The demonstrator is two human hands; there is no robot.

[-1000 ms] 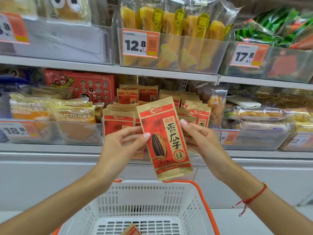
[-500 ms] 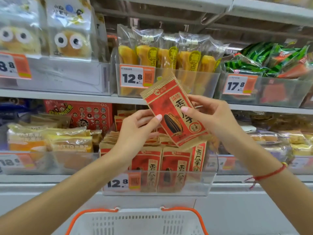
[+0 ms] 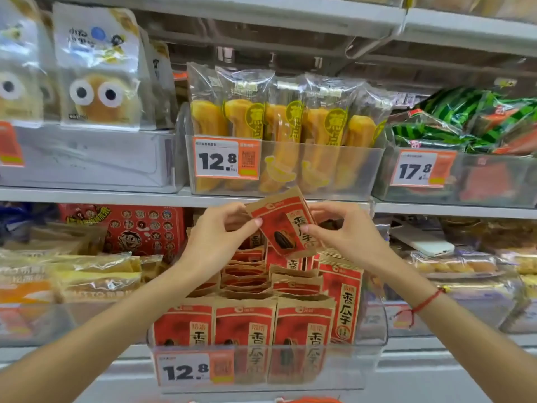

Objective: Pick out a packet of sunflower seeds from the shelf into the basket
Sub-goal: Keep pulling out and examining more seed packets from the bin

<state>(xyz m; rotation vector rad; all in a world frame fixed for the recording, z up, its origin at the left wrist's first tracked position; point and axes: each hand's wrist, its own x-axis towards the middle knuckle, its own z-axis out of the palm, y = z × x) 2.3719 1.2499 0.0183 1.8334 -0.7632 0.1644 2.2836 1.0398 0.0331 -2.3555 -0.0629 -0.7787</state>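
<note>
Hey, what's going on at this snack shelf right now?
A person is standing at a store shelf, holding one red packet of sunflower seeds up with both hands. The left hand pinches its left edge, and the right hand pinches its right side. The packet is tilted, above the clear bin of matching packets with a 12.8 price tag. It is not in the basket yet; only a sliver of the orange basket handle shows at the bottom edge.
</note>
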